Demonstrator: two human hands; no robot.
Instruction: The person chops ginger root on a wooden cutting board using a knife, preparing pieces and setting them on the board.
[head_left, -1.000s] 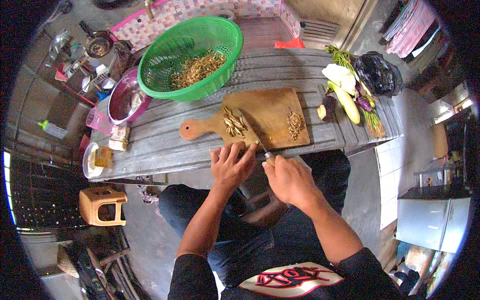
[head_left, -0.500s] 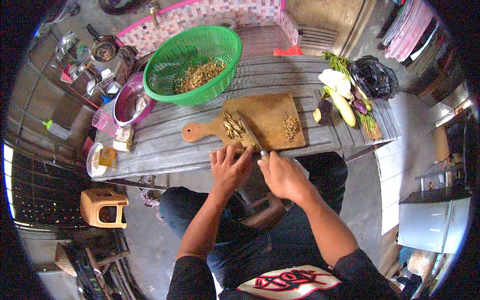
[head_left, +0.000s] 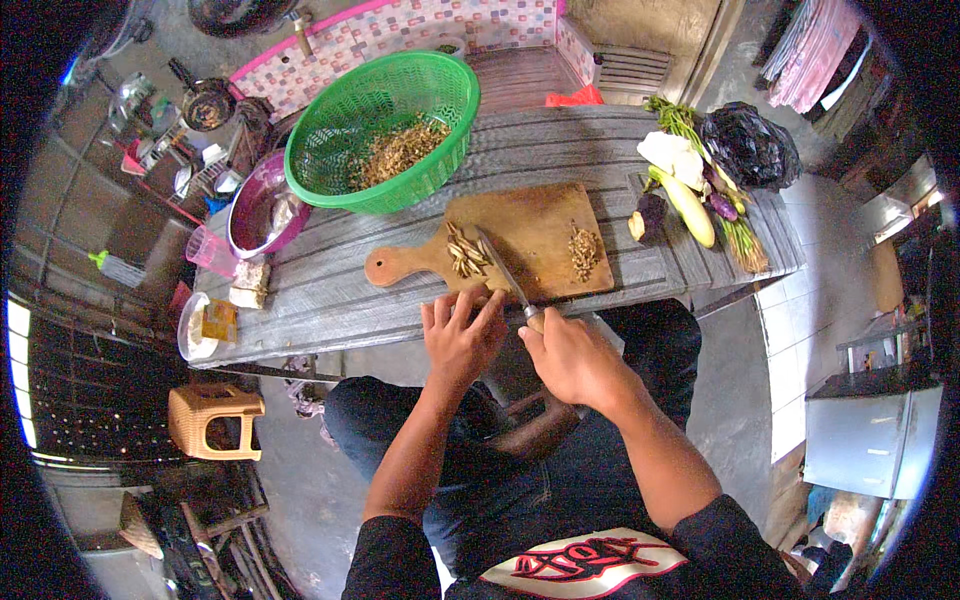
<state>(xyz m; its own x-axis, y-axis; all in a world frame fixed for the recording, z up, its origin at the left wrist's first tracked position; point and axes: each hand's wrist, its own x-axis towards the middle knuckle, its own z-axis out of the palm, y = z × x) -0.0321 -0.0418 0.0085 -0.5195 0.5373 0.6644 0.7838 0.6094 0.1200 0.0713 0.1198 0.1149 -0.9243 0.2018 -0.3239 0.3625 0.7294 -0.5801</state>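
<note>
Both hands nearer the board (head_left: 520, 240) now: right (head_left: 570, 355) gripping knife (head_left: 505, 270), left (head_left: 460, 335) open beside pile (head_left: 465, 255).

Outdoor-looking work area in daylight. Grey concrete floor (head_left: 300, 470). Weathered grey plank table (head_left: 560, 140) across middle. Low wall (head_left: 400, 25) with pink-edged mosaic tiles behind table. Small tan plastic stool (head_left: 213, 418) on floor at left. Dark metal grille (head_left: 90, 400) at far left. White tiled strip (head_left: 790, 330) and pale cabinet (head_left: 870, 435) at right.
</note>
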